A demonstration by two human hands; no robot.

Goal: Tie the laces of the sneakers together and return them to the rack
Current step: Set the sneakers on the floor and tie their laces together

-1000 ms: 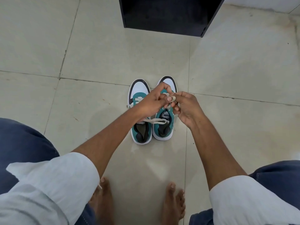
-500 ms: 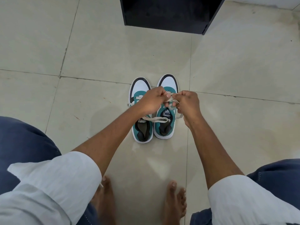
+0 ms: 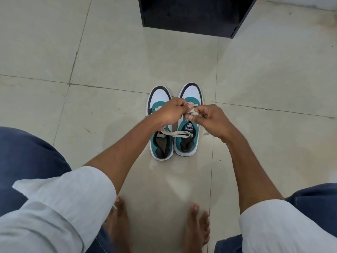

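Note:
Two teal, white and black sneakers stand side by side on the tiled floor, toes pointing away from me: the left sneaker (image 3: pixel 160 143) and the right sneaker (image 3: pixel 189 139). A cream lace (image 3: pixel 175 133) lies across both shoe openings. My left hand (image 3: pixel 171 114) and my right hand (image 3: pixel 209 117) meet just above the shoes' tongues, each pinching lace ends between fingertips. The knot area is hidden by my fingers.
A black rack (image 3: pixel 195 15) stands on the floor beyond the shoes, at the top of the view. My bare feet (image 3: pixel 197 227) rest close in front of the sneakers, with my knees at both lower corners. Pale floor tiles (image 3: pixel 91 52) surround everything.
My hands have stayed pinched together on the laces over the shoes, shifting slightly; the right hand's fingers have curled tighter. The sneakers have not moved.

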